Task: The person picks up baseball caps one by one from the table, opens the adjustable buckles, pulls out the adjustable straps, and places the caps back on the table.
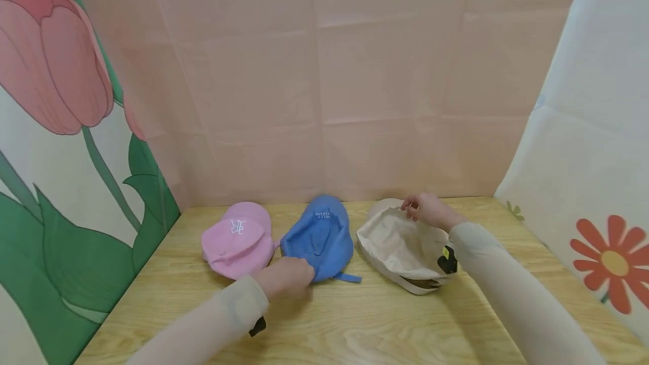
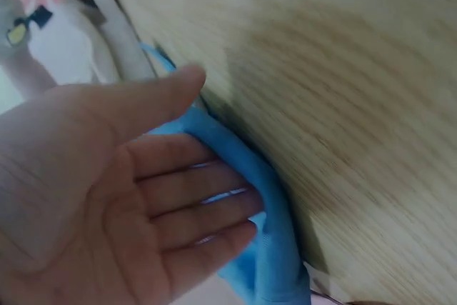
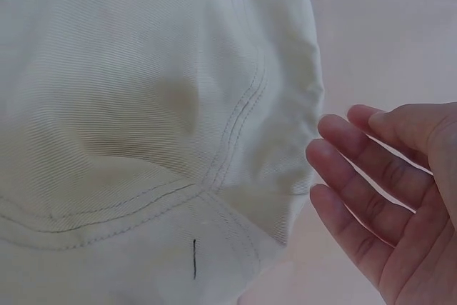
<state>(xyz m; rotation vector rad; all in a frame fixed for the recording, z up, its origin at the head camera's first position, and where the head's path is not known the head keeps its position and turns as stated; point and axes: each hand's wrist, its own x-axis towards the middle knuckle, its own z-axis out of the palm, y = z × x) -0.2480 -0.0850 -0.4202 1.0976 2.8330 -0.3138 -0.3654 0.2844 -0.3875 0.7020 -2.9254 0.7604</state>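
Observation:
Three baseball caps lie in a row on the wooden table (image 1: 345, 325). At the near edge of the blue cap (image 1: 327, 230) is my left hand (image 1: 289, 276). In the left wrist view its thumb stands apart and its nearly straight fingers reach into the blue cap, fingertips at the rim (image 2: 275, 212). My right hand (image 1: 431, 211) is over the far edge of the beige cap (image 1: 392, 238), whose inside faces up. The right wrist view shows the fingers loosely bent, tips right at the edge of the beige fabric (image 3: 143, 105), with nothing gripped.
The pink cap (image 1: 238, 241) with white embroidery lies left of the blue one. A strap (image 1: 347, 277) sticks out from the blue cap toward the right. Behind the table hangs a plain pinkish cloth (image 1: 324, 100), and flower-printed sheets (image 1: 563, 185) flank both sides.

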